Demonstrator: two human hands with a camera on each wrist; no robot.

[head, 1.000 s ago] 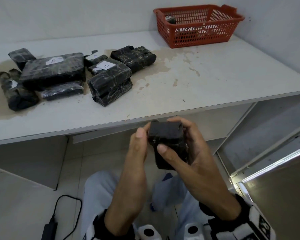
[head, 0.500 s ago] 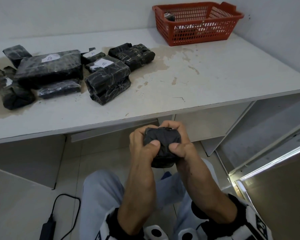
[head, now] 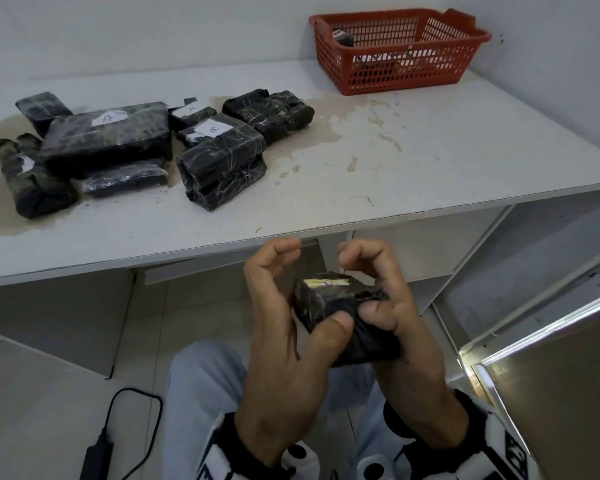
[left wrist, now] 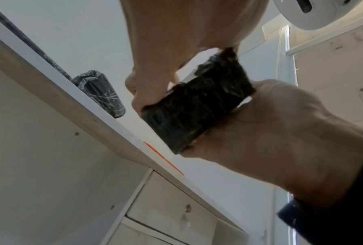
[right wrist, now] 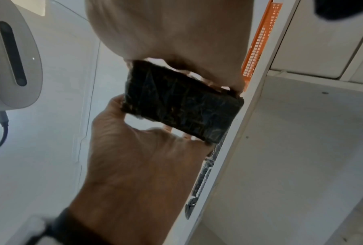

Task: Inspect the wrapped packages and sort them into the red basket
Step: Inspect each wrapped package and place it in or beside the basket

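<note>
I hold a small black wrapped package (head: 333, 299) between both hands, below the front edge of the white table (head: 395, 174). A pale label strip shows on its top face. My left hand (head: 281, 299) grips its left side with the thumb pressed on the near corner. On the other side, my right hand (head: 399, 306) holds it with the thumb on top. Both sets of fingers curl above it. The wrist views show the package (left wrist: 197, 106) (right wrist: 180, 102) clamped between the two hands. The red basket (head: 395, 74) stands at the table's far right with a package inside.
Several black wrapped packages (head: 108, 136) lie in a group on the table's left half, some with white labels. A black adapter and cable (head: 97, 455) lie on the floor at the left. An open cabinet door (head: 551, 393) stands at my right, and drawers (left wrist: 176, 212) sit under the table.
The package has been turned in my hands so its labelled face points up. My fingers, wrapped over it half a second ago, now stand lifted above it.
</note>
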